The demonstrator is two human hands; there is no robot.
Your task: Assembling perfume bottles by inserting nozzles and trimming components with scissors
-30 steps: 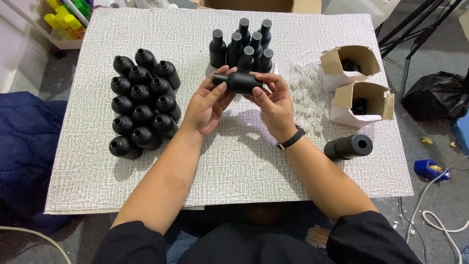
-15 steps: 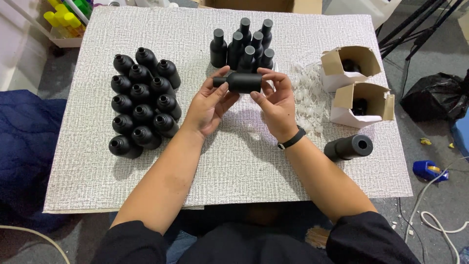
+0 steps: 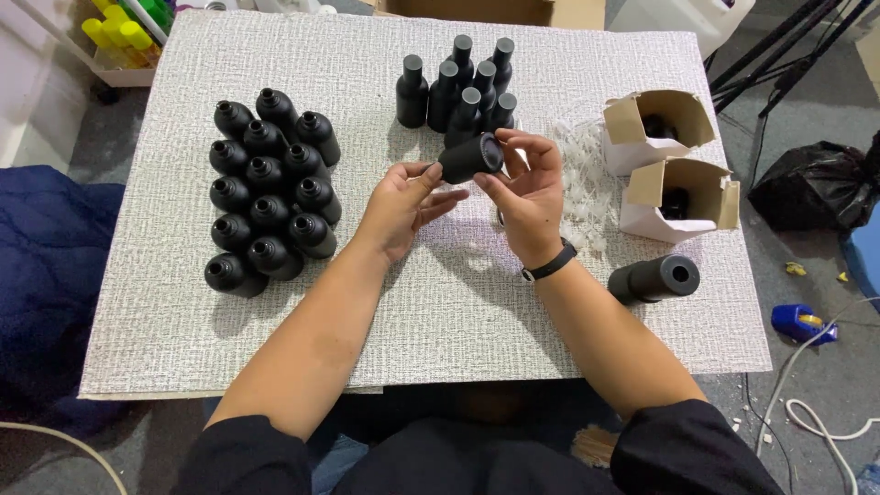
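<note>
- We hold a short matte-black plastic bottle (image 3: 471,158) above the middle of the white textured counter (image 3: 458,302), lifted off the surface and tipped on its side, its round end toward the camera, which keeps that end in our view.
- Our right hand (image 3: 527,197) carries the bottle: the thumb and curled fingers (image 3: 541,151) clamp around its right end, palm turned inward, wrist bent up.
- Our left hand (image 3: 403,203) supports the opposite end; its fingers are loosely spread, only the tips touching the bottle, palm half open and facing right.
- Both forearms rise from the near edge and converge at the bottle.
- A packed cluster of uncapped black bottles lying on their sides (image 3: 266,188) sits well to the left, within reach of the left hand.
- A group of upright capped black bottles (image 3: 456,90) stands just behind the hands.
- Two open cardboard boxes (image 3: 669,165) and a black cylinder (image 3: 655,278) lie to the right.
</note>
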